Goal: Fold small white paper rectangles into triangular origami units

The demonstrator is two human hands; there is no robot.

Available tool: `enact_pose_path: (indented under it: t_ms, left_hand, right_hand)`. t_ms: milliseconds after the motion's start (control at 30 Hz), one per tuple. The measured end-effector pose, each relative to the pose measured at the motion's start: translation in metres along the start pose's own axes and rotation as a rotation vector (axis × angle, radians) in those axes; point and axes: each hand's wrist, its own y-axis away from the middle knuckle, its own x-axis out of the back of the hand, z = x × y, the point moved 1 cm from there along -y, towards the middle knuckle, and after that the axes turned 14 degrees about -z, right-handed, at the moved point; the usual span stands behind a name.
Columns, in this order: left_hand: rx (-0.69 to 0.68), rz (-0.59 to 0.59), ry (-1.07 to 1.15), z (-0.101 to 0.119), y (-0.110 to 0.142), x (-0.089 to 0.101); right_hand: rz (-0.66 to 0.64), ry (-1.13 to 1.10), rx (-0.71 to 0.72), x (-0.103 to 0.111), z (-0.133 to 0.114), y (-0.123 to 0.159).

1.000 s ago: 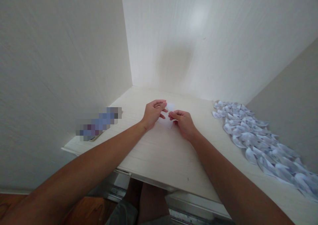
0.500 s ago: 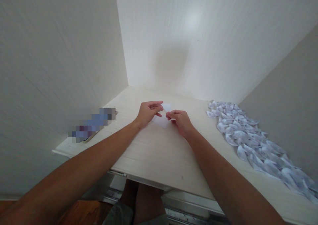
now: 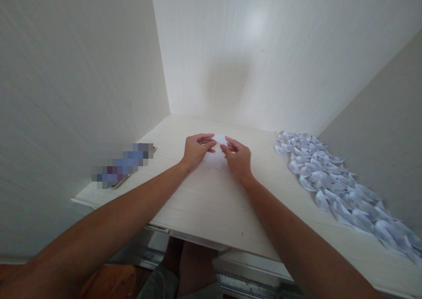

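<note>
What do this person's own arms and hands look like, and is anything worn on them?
The left arm and right arm show no sleeves. The left hand and right hand are ungloved, with no watch or ring visible.

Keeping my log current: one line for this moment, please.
left hand: at white paper, left side | right hand: holding right side | white pieces: overlapping, right side of tabletop

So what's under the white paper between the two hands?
Tabletop shows past the near edge of the white paper. Directly beneath, the paper itself hides everything; the left hand and right hand also cover parts of its sides.
</note>
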Motion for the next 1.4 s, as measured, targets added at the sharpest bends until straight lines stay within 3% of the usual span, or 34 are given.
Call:
enact_pose_path:
  t_ms: [300,567,867,1233,1400]
  left_hand:
    - [0.007,0.018,0.03,-0.002,0.004,-0.009]
    - [-0.072,-0.022,-0.086,-0.001,0.014,-0.02]
    - [-0.138,0.052,-0.249,0.0,0.026,-0.033]
    - [-0.268,0.201,-0.444,-0.002,0.021,-0.03]
    - [-0.321,0.195,-0.56,-0.004,0.02,-0.026]
  right_hand:
    - [0.068,0.134,0.058,-0.002,-0.012,0.007]
    - [0.183,0.108,0.062,-0.007,-0.02,0.01]
    - [0.267,0.127,0.02,-0.008,-0.024,0.012]
    - [0.254,0.034,-0.059,-0.017,-0.025,0.014]
    - [0.259,-0.017,-0.035,-0.021,-0.025,0.016]
